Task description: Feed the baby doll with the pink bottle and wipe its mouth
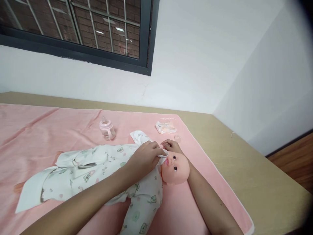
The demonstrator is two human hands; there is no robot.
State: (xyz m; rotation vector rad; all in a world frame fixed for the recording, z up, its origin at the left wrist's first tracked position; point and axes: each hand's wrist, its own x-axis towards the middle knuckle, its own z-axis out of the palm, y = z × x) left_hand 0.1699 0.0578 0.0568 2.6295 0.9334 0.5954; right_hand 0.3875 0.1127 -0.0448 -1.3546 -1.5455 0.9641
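Note:
A baby doll [176, 169] lies on its back on a pink towel [44, 130], head to the right, dressed in a white printed sleepsuit [102, 169]. My left hand [144, 158] pinches the sleepsuit's white collar at the doll's chin. My right hand [171, 145] reaches round behind the doll's head, fingers curled at the same collar edge. Its forearm runs under the doll's head.
A small pink baby bottle [107, 128] stands on the towel behind the doll. A crumpled wipe packet [165, 127] lies near the towel's far right corner. The towel covers a beige table [244, 163] set against white walls; a dark-framed window is above.

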